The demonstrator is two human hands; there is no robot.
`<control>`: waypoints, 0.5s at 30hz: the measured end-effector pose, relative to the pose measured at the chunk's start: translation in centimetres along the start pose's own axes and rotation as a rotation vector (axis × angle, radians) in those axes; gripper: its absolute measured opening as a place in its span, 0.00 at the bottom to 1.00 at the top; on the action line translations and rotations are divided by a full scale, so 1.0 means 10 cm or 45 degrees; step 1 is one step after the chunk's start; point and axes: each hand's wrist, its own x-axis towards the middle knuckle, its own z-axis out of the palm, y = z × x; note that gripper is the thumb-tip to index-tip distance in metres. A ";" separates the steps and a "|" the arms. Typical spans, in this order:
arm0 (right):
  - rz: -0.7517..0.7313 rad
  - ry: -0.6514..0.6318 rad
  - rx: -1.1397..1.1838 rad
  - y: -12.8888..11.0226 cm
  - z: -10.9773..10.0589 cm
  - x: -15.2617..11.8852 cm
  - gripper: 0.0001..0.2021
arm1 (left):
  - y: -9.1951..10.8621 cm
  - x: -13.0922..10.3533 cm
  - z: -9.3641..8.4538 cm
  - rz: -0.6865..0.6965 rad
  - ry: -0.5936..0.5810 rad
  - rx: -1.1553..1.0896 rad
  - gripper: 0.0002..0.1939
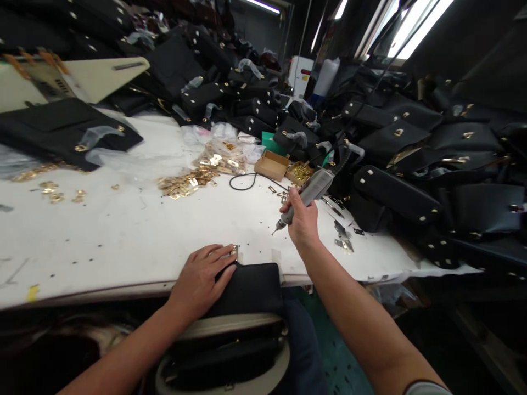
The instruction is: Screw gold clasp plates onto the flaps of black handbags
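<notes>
My right hand [303,216] is wrapped round a grey electric screwdriver [313,189]. Its thin bit points down and left, above the white table and touching nothing. My left hand [202,277] lies palm down with fingers stretched over the flap of a black handbag [257,288]. The fingertips touch a small gold metal fitting [235,251] at the flap's edge. The flap rests on the table's front edge, while the bag's open body, with a pale rim, hangs below it toward my lap. My left palm hides part of the flap.
Gold metal fittings [187,182] lie heaped on the white table [135,236]. Behind them stand a cardboard box [272,165] and a tray of small gold parts [300,173]. Dark plates [343,236] lie at right. Black bags [397,197] are piled along the back and right.
</notes>
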 end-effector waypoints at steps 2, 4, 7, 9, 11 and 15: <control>0.069 -0.065 0.037 0.04 0.15 -0.22 0.19 | 0.03 -0.01 -0.01 -0.042 -0.004 -0.024 0.16; 0.137 -0.117 0.049 0.10 0.27 -0.41 0.19 | 0.04 -0.02 -0.02 -0.071 -0.007 -0.051 0.15; 0.217 -0.183 0.041 0.17 0.40 -0.62 0.19 | 0.05 -0.03 -0.03 -0.098 -0.007 -0.091 0.15; 0.247 -0.214 0.027 0.21 0.46 -0.70 0.18 | 0.06 -0.04 -0.03 -0.112 0.000 -0.111 0.15; 0.259 -0.226 0.001 0.24 0.50 -0.75 0.18 | 0.06 -0.04 -0.03 -0.116 -0.001 -0.124 0.16; 0.265 -0.236 -0.061 0.27 0.55 -0.80 0.19 | 0.06 -0.04 -0.03 -0.114 0.018 -0.143 0.15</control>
